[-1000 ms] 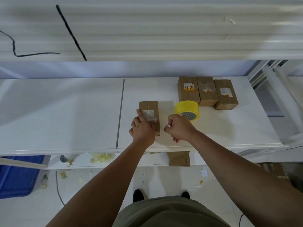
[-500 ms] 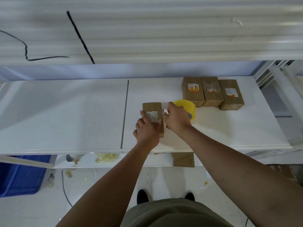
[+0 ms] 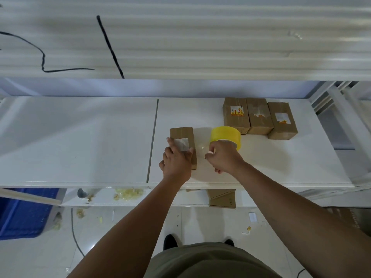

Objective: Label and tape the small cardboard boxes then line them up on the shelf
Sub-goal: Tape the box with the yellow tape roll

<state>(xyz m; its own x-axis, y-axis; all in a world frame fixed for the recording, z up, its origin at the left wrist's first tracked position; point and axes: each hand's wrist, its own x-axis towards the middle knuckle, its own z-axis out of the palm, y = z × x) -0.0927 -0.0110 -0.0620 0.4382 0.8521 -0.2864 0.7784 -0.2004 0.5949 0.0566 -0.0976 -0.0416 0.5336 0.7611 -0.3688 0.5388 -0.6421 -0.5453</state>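
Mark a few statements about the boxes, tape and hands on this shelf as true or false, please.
Three boxes stand in a row at the back right of the shelf. True.
The tape roll is blue. False: it is yellow.
The left hand rests on the near box, over its white label. True.
The tape roll lies left of that box. False: it lies to its right.
The right hand lies flat. False: its fingers are curled beside the roll.

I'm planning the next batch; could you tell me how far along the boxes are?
Done: three labelled boxes sit in a row on the shelf. In hand: the left hand presses the fourth box's label; the right hand pinches tape by the yellow roll. Left: taping it, lining it up.
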